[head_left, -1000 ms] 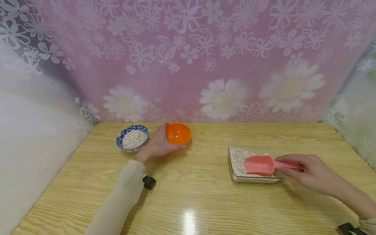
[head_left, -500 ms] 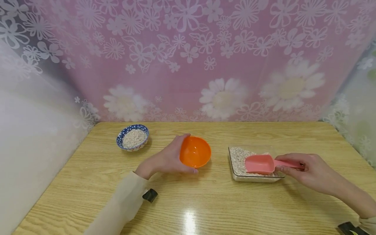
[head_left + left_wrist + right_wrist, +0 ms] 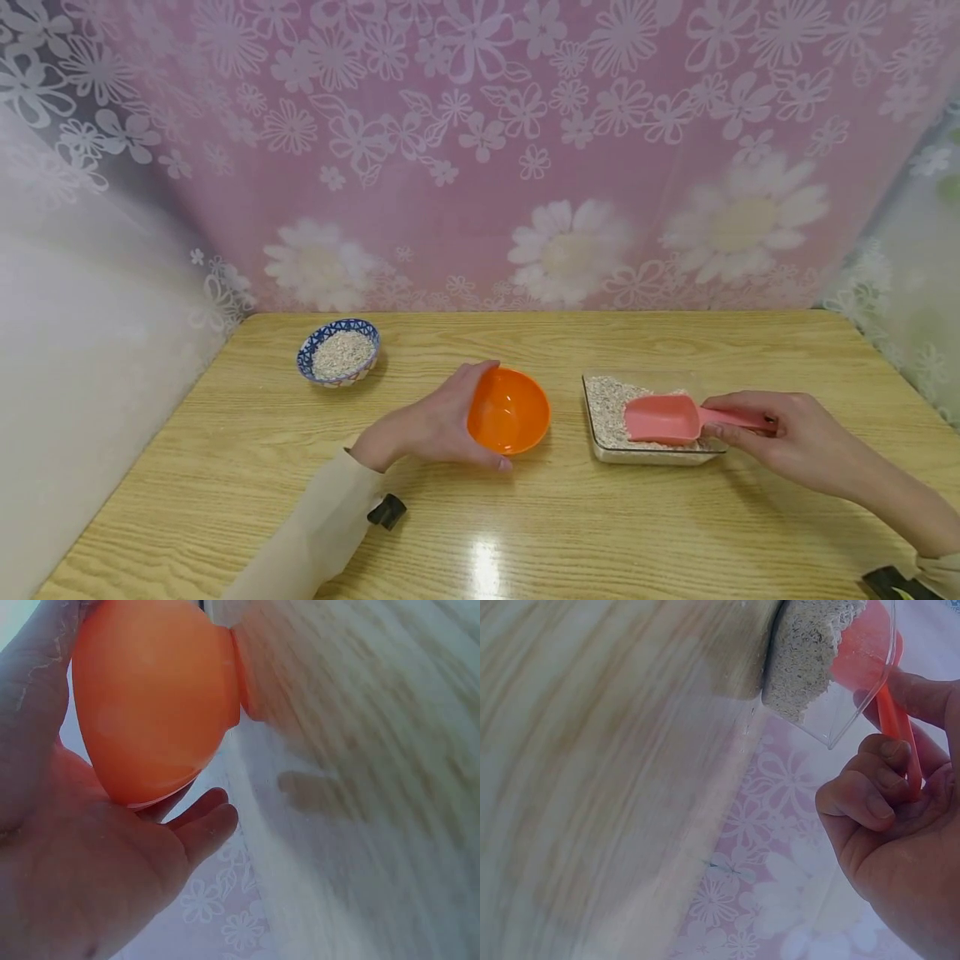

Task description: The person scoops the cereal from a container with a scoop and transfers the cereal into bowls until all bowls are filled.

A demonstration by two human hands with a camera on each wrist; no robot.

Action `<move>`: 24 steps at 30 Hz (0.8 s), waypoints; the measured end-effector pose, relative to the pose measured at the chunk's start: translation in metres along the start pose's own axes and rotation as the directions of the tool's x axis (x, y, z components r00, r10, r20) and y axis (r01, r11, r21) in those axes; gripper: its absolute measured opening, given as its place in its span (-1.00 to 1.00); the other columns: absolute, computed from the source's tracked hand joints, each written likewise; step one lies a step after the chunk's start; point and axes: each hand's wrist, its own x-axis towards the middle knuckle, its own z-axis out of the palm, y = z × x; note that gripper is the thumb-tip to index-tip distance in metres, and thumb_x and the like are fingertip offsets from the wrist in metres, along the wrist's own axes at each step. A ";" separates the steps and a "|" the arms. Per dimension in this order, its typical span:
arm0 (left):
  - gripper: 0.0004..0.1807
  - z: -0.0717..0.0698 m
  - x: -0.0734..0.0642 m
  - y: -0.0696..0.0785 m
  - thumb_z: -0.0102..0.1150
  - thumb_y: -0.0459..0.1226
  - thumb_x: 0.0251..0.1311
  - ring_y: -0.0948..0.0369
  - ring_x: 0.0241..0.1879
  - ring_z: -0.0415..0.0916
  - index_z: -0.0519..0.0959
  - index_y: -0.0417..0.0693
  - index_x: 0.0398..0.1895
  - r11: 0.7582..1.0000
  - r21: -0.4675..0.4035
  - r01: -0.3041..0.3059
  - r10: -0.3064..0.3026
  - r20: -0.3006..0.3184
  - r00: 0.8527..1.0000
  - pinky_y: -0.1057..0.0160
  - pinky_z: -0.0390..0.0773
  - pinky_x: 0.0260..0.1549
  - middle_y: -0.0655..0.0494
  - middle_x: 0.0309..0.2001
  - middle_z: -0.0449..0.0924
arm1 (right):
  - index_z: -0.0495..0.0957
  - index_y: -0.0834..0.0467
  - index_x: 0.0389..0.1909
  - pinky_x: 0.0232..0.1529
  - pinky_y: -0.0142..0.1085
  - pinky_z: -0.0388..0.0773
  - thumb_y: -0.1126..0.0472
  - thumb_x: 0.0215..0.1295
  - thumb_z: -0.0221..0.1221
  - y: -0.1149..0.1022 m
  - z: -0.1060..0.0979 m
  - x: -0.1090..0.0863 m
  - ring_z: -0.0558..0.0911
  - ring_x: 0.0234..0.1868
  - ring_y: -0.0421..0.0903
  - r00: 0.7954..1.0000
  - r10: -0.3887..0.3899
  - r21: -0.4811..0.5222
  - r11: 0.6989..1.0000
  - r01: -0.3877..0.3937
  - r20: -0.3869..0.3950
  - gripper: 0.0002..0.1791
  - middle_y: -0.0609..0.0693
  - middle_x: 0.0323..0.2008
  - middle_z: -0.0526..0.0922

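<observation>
My left hand (image 3: 442,419) grips an orange bowl (image 3: 512,412) by its left side, thumb at the near rim and fingers round the far side. Nothing lies inside the bowl. In the left wrist view the orange bowl (image 3: 150,697) has its foot right at the tabletop. My right hand (image 3: 787,442) holds a pink scoop (image 3: 663,419) by its handle. The scoop's head rests in a clear rectangular container (image 3: 652,457) filled with pale oat-like flakes (image 3: 609,408). From the right wrist, curled fingers show around the scoop's handle (image 3: 895,724).
At the back left stands a blue-and-white patterned bowl (image 3: 339,352) holding similar flakes. The wooden table (image 3: 540,525) ends at a pink floral curtain (image 3: 465,167) behind. Black straps hang at both wrists.
The left hand has brought the orange bowl from beside the patterned bowl rightward and nearer, toward the clear container. The right hand and scoop have stayed in place.
</observation>
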 end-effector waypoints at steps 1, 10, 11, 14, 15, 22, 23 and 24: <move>0.38 0.000 0.000 0.000 0.60 0.14 -0.14 0.03 0.40 0.30 -0.08 -0.07 0.64 1.000 0.009 0.005 -0.005 0.004 1.000 -0.10 0.41 0.36 -0.03 0.50 0.16 | 0.73 0.07 0.04 -0.42 -0.42 0.54 0.18 0.25 0.42 0.000 0.000 0.000 0.60 -0.28 -0.53 1.000 -0.006 0.001 1.000 0.006 -0.005 -0.67 0.12 -0.10 0.80; 0.31 -0.004 0.001 0.017 0.50 0.24 -0.04 0.05 0.47 0.16 -0.16 0.27 0.67 0.999 0.048 -0.016 0.020 -0.080 0.997 -0.12 0.45 0.32 0.06 0.55 0.02 | 0.73 0.11 0.00 -0.49 -0.42 0.47 0.27 0.20 0.43 -0.003 -0.017 0.003 0.56 -0.40 -0.52 0.997 -0.059 -0.076 0.996 0.054 -0.055 -0.68 0.14 -0.15 0.79; 0.27 -0.003 0.003 0.022 0.48 0.23 0.00 0.07 0.47 0.16 -0.14 0.29 0.67 0.998 0.043 -0.034 0.039 -0.111 0.993 -0.11 0.45 0.32 0.08 0.55 0.02 | 0.73 0.13 0.00 -0.50 -0.42 0.47 0.28 0.20 0.43 -0.004 -0.020 0.004 0.55 -0.39 -0.53 0.996 -0.068 -0.092 0.994 0.063 -0.055 -0.68 0.14 -0.15 0.79; 0.14 -0.001 0.009 0.041 0.43 0.19 0.11 0.10 0.46 0.19 -0.05 0.28 0.65 0.996 0.005 -0.088 0.087 -0.195 0.977 -0.08 0.44 0.35 0.09 0.54 0.10 | 0.74 0.12 -0.03 -0.50 -0.41 0.45 0.28 0.14 0.46 -0.005 -0.028 0.008 0.52 -0.41 -0.54 0.991 -0.113 -0.153 0.983 0.102 -0.064 -0.67 0.08 -0.19 0.80; 0.10 0.001 0.012 0.047 0.41 0.17 0.15 0.10 0.46 0.20 -0.02 0.26 0.65 0.995 -0.005 -0.104 0.100 -0.214 0.972 -0.07 0.43 0.36 0.09 0.53 0.12 | 0.74 0.11 -0.05 -0.50 -0.41 0.44 0.28 0.11 0.48 -0.006 -0.030 0.010 0.51 -0.42 -0.54 0.987 -0.142 -0.179 0.976 0.128 -0.070 -0.66 0.04 -0.22 0.80; 0.03 0.025 0.030 0.081 0.36 0.12 0.21 0.14 0.48 0.21 0.01 0.20 0.64 0.992 -0.092 -0.081 0.060 -0.215 0.975 0.01 0.40 0.40 0.14 0.53 0.13 | 0.75 0.08 -0.11 -0.52 -0.43 0.42 0.26 0.05 0.50 -0.012 -0.045 0.021 0.47 -0.47 -0.53 0.966 -0.257 -0.289 0.927 0.239 -0.024 -0.67 -0.15 -0.30 0.78; 0.04 0.029 0.032 0.086 0.37 0.12 0.20 0.14 0.47 0.23 0.00 0.20 0.65 0.992 -0.105 -0.068 0.045 -0.213 0.976 0.01 0.41 0.39 0.13 0.54 0.12 | 0.76 0.06 -0.12 -0.52 -0.42 0.42 0.24 0.07 0.50 -0.013 -0.047 0.023 0.49 -0.46 -0.52 0.967 -0.255 -0.302 0.923 0.240 -0.013 -0.69 -0.18 -0.30 0.78; 0.05 0.032 0.034 0.091 0.37 0.12 0.20 0.12 0.46 0.25 0.00 0.19 0.65 0.992 -0.113 -0.053 0.027 -0.214 0.976 0.01 0.42 0.38 0.12 0.54 0.12 | 0.76 0.05 -0.13 -0.52 -0.42 0.42 0.22 0.09 0.49 -0.015 -0.050 0.024 0.50 -0.46 -0.51 0.967 -0.254 -0.318 0.917 0.241 -0.001 -0.71 -0.20 -0.30 0.77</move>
